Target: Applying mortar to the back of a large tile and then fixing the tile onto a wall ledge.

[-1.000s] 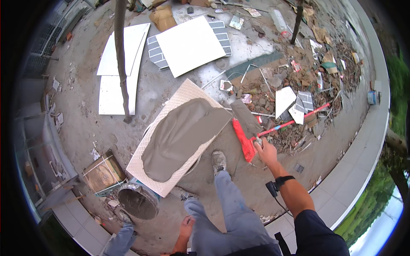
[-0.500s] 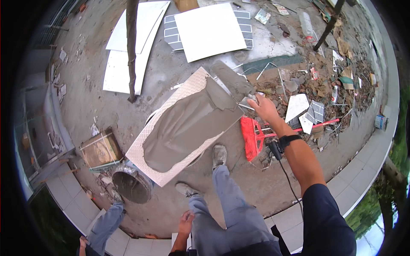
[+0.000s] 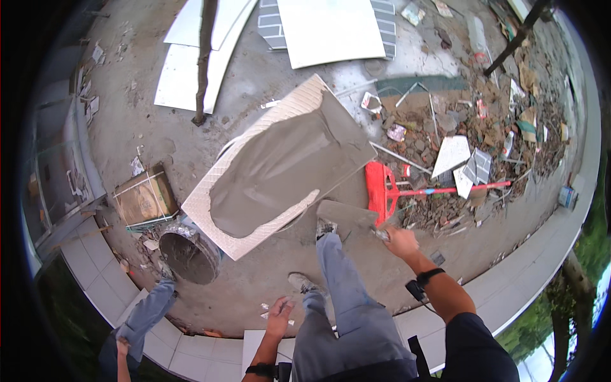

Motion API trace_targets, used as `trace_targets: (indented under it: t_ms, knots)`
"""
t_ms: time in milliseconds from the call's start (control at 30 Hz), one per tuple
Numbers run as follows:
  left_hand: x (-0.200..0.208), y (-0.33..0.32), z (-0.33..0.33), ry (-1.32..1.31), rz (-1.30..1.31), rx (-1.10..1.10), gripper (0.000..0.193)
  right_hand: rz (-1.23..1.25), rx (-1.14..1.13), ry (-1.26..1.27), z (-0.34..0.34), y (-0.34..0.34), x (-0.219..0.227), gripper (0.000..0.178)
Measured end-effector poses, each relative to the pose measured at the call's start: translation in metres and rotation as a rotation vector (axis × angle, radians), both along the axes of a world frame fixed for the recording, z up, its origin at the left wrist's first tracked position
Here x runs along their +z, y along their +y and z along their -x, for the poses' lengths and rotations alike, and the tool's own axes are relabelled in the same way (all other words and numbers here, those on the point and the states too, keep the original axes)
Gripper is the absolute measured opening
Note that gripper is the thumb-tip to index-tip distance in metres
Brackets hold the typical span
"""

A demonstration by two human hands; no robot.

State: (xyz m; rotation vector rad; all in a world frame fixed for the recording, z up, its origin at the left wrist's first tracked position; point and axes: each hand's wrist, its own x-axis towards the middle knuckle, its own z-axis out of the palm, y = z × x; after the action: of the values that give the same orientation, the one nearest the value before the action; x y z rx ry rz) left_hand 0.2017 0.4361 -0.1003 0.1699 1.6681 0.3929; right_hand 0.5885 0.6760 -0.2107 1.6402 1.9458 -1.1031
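My right hand (image 3: 402, 242) is closed around the handle of a trowel (image 3: 349, 214), its flat blade pointing left above my shoe, just off the near right edge of a large tile. That tile (image 3: 245, 246) lies with its ribbed pale back up, raised on something round that is mostly hidden. Grey mortar (image 3: 280, 172) covers most of it, reaching the right end, with bare strips along the far left and near edges. My left hand (image 3: 279, 317) hangs low beside my leg, fingers loosely bent and apart, holding nothing that I can see.
A bucket of mortar (image 3: 189, 256) stands at the tile's left corner, beside a strapped carton (image 3: 146, 196). A red long-handled tool (image 3: 383, 191) lies right, against rubble (image 3: 420, 146). Posts (image 3: 203, 63) rise near white panels (image 3: 337, 32). Another person's leg (image 3: 146, 312) is at lower left.
My right hand has drawn the trowel from the tile's far right corner back toward me, off the tile. Mortar now reaches that corner more smoothly. The left hand has risen slightly. The view has shifted.
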Motion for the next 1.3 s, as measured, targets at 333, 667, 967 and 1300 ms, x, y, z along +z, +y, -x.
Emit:
trace_targets:
  t_ms: [333,667,967,1300]
  knots:
    - [-0.001,-0.072,0.006,0.059,0.067,-0.016,0.031,0.180,-0.199,0.417,0.060,0.145,0.013,0.020]
    - [0.024,-0.065,-0.006,0.080,0.004,0.096,0.028,0.065,0.366,0.112,0.059,0.040,0.022,0.024]
    - [0.011,-0.067,-0.020,0.064,0.054,-0.106,0.031,-0.065,0.372,0.148,0.141,0.030,-0.004,0.017]
    - [0.012,-0.039,-0.012,0.031,0.013,0.052,0.031,0.032,-0.169,0.213,0.094,0.100,0.016,0.025]
